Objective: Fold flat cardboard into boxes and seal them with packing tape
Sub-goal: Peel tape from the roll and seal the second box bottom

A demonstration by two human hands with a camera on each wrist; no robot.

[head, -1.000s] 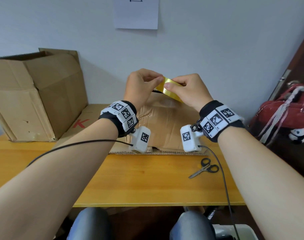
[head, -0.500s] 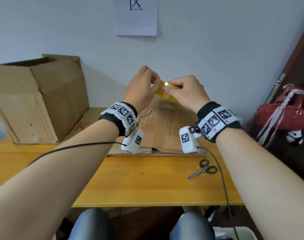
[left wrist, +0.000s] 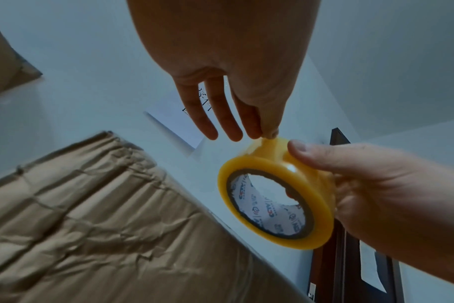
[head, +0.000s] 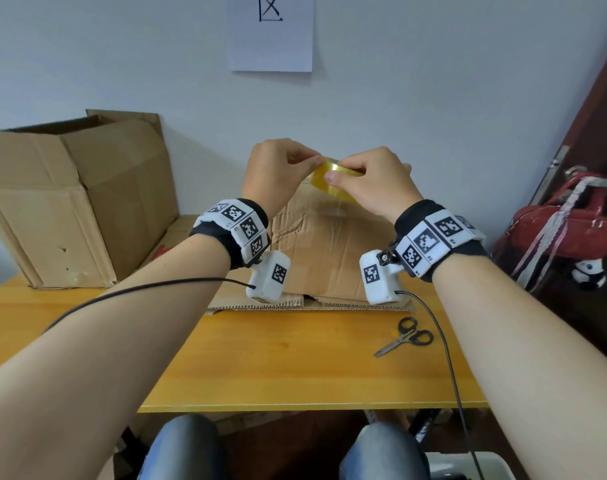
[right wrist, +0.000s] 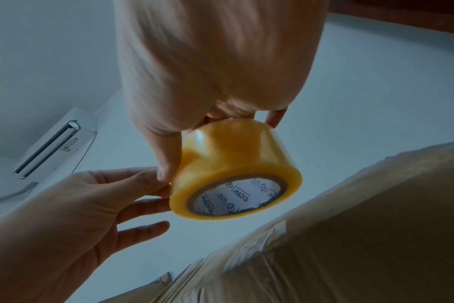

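Yellow tape roll (head: 333,180) between both hands.

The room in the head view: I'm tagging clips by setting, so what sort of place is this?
Probably a small office or spare room used as a packing spot: a plain wooden table against a white wall, cardboard boxes, scissors, and a tape roll held in the right hand.

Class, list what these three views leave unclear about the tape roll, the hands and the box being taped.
- Tape roll: head view, mostly hidden by the right hand.
- Left hand: left wrist view, whether the tape end has lifted is too small to tell.
- Cardboard box: right wrist view, cut off by the edges.
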